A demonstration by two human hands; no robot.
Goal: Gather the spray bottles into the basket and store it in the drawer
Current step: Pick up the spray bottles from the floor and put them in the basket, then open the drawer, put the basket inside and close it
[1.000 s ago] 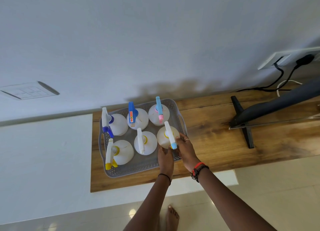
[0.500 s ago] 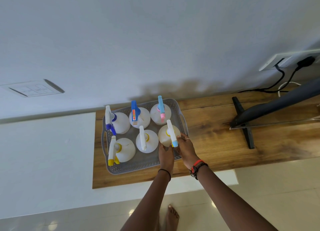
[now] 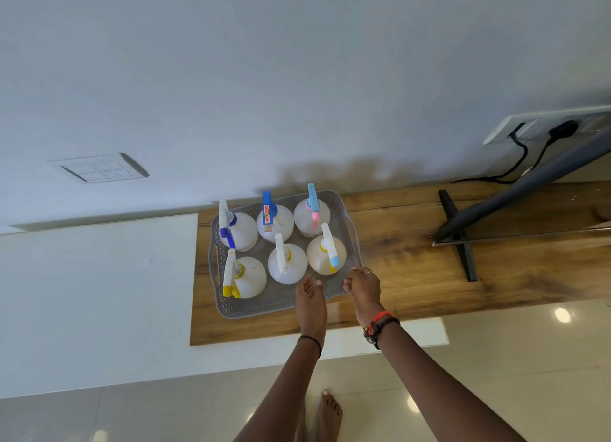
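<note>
On the wooden desk (image 3: 413,263) against the pale wall we have the grey perforated plastic basket (image 3: 348,216), and all 6 white round spray bottles stand upright inside it in 2 rows of 3, so we judge the gathering done and the storing not yet begun. Our left hand (image 3: 310,297) hovers over the basket's near rim with fingers loosely spread and nothing gripped; our right hand (image 3: 363,287) sits at the near right corner, fingers curled loosely, just beside the yellowish bottle with the white-and-light-blue trigger (image 3: 325,251), and we cannot tell whether it touches the rim. The main risk we see is lifting from this 1 corner: both hands are close together on the same side, so the loaded basket would tilt away and the tall bottles could topple or slide toward the far-left blue-trigger bottle (image 3: 238,230). The side handle slots look like the safer hold. No drawer is in view, so carrying blind with a heavy load could bump the black monitor stand (image 3: 458,239) to the right.
</note>
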